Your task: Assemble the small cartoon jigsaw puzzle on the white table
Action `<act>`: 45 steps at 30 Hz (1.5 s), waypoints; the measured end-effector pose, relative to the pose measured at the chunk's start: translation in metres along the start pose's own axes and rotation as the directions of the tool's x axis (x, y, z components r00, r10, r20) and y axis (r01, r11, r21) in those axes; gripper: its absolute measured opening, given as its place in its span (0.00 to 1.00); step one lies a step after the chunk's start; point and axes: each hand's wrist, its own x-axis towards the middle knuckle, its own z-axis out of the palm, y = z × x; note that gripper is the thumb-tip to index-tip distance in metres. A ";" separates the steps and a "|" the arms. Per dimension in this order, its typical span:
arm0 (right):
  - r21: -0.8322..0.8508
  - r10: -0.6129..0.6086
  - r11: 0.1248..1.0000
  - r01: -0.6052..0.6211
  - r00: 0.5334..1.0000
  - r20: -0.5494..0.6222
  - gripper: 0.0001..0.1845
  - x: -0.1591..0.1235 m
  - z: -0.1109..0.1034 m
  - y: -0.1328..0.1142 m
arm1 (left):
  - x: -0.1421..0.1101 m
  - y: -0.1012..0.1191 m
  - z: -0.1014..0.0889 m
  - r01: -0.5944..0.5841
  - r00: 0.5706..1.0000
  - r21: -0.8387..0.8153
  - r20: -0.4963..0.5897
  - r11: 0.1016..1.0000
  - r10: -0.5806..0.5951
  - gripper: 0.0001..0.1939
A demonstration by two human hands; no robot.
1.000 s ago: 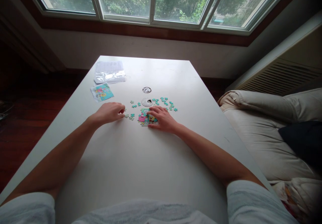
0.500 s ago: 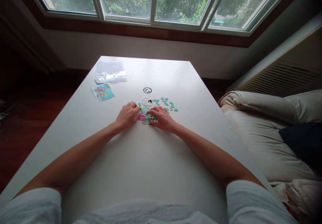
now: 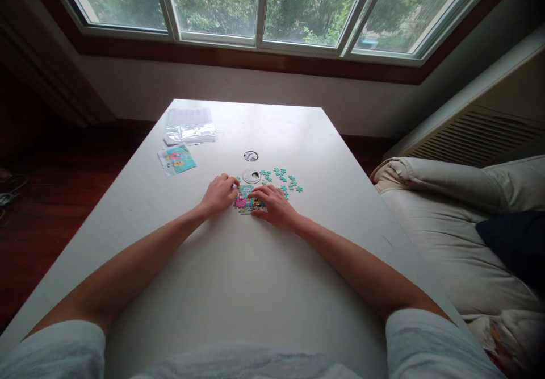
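Note:
A small, partly built colourful jigsaw [image 3: 244, 202] lies in the middle of the white table [image 3: 238, 277]. My left hand [image 3: 219, 194] rests at its left edge, fingers curled with the tips pinched against the puzzle's upper left corner; what they hold is too small to see. My right hand [image 3: 275, 205] lies on the puzzle's right side, its fingers pressing down on the pieces. Several loose teal pieces [image 3: 286, 180] are scattered just beyond my right hand.
A round lid [image 3: 251, 175] and a second small round object [image 3: 251, 155] sit behind the puzzle. A picture card [image 3: 177, 159] and a clear plastic bag [image 3: 189, 125] lie at the far left. A cushioned sofa [image 3: 460, 237] stands to the right; windows run along the back.
My left hand moved right from the loose pieces at the left to the puzzle's left edge. My right hand stayed on the puzzle. The camera tilted slightly.

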 end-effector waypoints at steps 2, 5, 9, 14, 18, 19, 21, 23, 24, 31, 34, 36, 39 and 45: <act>0.000 -0.011 1.000 0.011 1.000 -0.012 0.25 0.000 0.001 0.001 | 0.002 0.000 -0.002 0.017 1.000 -0.020 0.008 1.000 -0.017 0.13; -0.019 -0.013 1.000 0.012 0.999 -0.042 0.25 -0.001 0.002 0.003 | 0.006 0.001 -0.004 0.046 0.999 -0.037 0.020 0.998 -0.045 0.14; -0.055 0.003 0.998 -0.006 0.998 -0.066 0.25 -0.001 0.002 0.007 | 0.010 0.004 -0.004 0.055 0.998 -0.020 0.008 0.998 -0.055 0.15; -0.068 0.035 0.997 -0.040 0.997 -0.073 0.23 -0.002 0.002 0.010 | 0.006 0.005 0.003 -0.051 0.997 0.068 -0.061 0.996 0.055 0.18; -0.073 0.033 0.997 -0.039 0.996 -0.077 0.21 -0.003 0.002 0.011 | 0.000 0.007 0.005 -0.104 0.991 0.178 -0.067 0.978 0.118 0.19; -0.075 0.033 0.996 -0.039 0.996 -0.079 0.21 -0.003 0.002 0.012 | -0.002 0.008 0.005 -0.113 0.990 0.195 -0.064 0.974 0.127 0.19; -0.083 0.026 0.996 -0.033 0.997 -0.079 0.22 -0.003 0.002 0.012 | -0.003 0.010 0.004 -0.131 0.987 0.218 -0.060 0.967 0.147 0.20; -0.098 0.009 0.995 -0.016 0.998 -0.070 0.23 -0.003 0.002 0.013 | -0.005 0.011 0.005 -0.140 0.985 0.232 -0.066 0.963 0.159 0.21; -0.107 -0.003 0.994 -0.004 0.998 -0.059 0.24 -0.003 0.002 0.014 | -0.005 0.011 0.005 -0.142 0.984 0.239 -0.070 0.961 0.163 0.21; -0.152 -0.040 0.987 0.043 0.999 0.020 0.28 -0.002 0.002 0.018 | -0.007 0.012 0.010 -0.230 0.963 0.265 -0.077 0.937 0.258 0.19; -0.144 -0.043 0.989 0.046 0.999 0.023 0.27 -0.003 0.003 0.018 | -0.007 0.013 0.011 -0.275 0.953 0.261 -0.053 0.925 0.298 0.19; -0.133 -0.041 0.990 0.043 0.999 0.017 0.27 -0.003 0.003 0.019 | -0.006 0.012 0.012 -0.317 0.943 0.249 -0.022 0.915 0.333 0.19; -0.121 -0.040 0.992 0.041 0.999 0.014 0.27 -0.003 0.003 0.019 | -0.004 0.010 0.013 -0.371 0.926 0.226 0.017 0.901 0.377 0.21; -0.115 -0.045 0.992 0.045 0.999 0.009 0.27 -0.003 0.003 0.019 | -0.002 0.005 0.015 -0.400 0.915 0.206 0.034 0.893 0.402 0.22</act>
